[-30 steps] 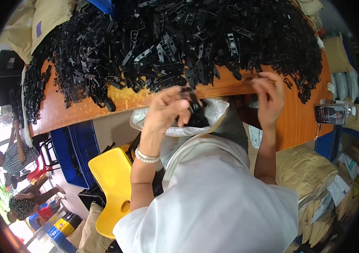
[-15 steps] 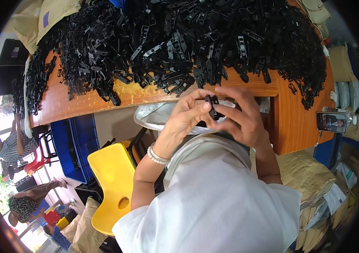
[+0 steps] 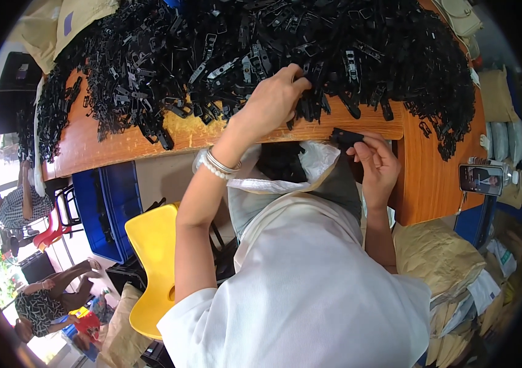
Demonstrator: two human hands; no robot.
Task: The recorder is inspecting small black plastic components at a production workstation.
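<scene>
A thick pile of small black plastic clip-like parts [image 3: 230,73] covers the far side of the wooden table. At the pile's near edge is my left hand [image 3: 270,104], fingers bent down among the parts; what its fingertips pinch, if anything, is hidden. By the table's front edge my right hand [image 3: 377,168] grips one black plastic part [image 3: 348,137] between thumb and fingers. Below, on my lap, a white sack [image 3: 319,162] gapes, and dark pieces [image 3: 282,162] lie inside it.
A yellow chair [image 3: 157,264] and blue crates [image 3: 104,211] stand to the left. At the right a phone [image 3: 480,179] is propped beside the table, with brown sacks [image 3: 439,257] stacked below. Other people [image 3: 25,208] sit at the far left.
My hands have parted from above the sack. The left has moved up to the pile; the right has shifted right with a black part. The sack's mouth now shows.
</scene>
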